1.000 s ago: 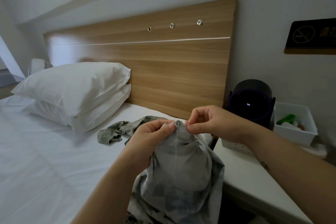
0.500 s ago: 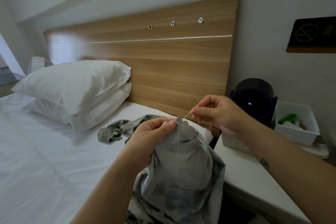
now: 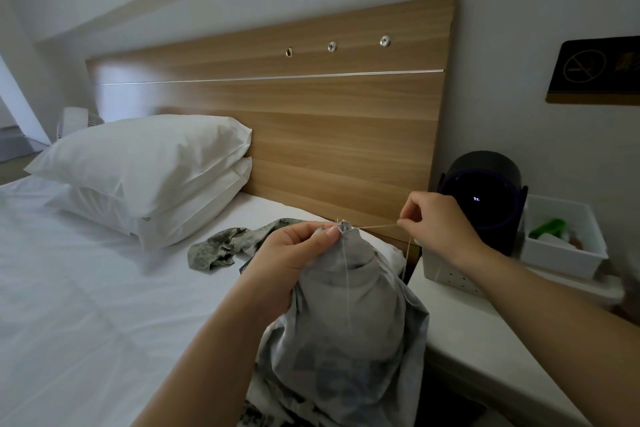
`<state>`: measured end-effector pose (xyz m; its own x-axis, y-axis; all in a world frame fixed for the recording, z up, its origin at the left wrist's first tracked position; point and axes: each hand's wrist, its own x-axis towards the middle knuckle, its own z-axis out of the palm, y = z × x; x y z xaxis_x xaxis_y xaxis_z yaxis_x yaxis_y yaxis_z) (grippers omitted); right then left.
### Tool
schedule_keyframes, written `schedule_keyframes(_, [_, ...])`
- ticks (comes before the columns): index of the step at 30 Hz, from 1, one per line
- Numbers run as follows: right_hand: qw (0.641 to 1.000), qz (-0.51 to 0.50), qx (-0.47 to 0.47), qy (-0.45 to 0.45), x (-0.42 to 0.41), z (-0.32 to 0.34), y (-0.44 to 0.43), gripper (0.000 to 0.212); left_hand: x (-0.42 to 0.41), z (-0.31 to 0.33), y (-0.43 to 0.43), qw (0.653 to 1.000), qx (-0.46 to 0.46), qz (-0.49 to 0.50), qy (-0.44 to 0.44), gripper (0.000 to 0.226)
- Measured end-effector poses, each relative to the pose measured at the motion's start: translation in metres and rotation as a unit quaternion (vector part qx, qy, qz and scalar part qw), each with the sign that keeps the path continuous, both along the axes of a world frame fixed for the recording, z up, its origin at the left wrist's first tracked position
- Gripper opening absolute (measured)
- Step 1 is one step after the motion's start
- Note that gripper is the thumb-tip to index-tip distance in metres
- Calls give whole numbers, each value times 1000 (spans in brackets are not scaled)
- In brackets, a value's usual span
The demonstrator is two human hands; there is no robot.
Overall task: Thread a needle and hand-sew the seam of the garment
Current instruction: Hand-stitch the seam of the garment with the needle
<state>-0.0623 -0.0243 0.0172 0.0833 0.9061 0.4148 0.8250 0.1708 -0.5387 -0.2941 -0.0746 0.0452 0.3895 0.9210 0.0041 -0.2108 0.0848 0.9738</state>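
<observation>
Fingers (image 3: 414,217) of the right hand (image 3: 441,229) are curled, pinching the thread (image 3: 375,227) in front of the lower right corner of the headboard (image 3: 311,135), while the left hand (image 3: 294,253) pinches the bunched seam (image 3: 344,226) of the garment (image 3: 346,322), which hangs below the headboard's bottom edge; the needle is too small to see. The pull should, I judge, run steadily in line with the seam and stop once snug, lest the cloth pucker. Against half a second earlier, the right hand is farther from the seam and the thread tauter
</observation>
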Motion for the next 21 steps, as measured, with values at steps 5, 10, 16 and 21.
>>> schedule_keyframes(5, [981,11,-176,-75,7,-6,-2,16,-3,0,1,1000,-1,-3,-5,15])
schedule_keyframes(10, [963,87,-194,165,4,28,-12,18,-6,-2,2,1000,1,-10,-6,14])
schedule_keyframes(16, [894,262,-255,261,-29,51,-30,21,-4,-2,3,1000,6,-17,-7,15])
schedule_keyframes(21, [900,259,-233,261,-32,46,-30,12,-6,-2,2,1000,6,-18,-6,14])
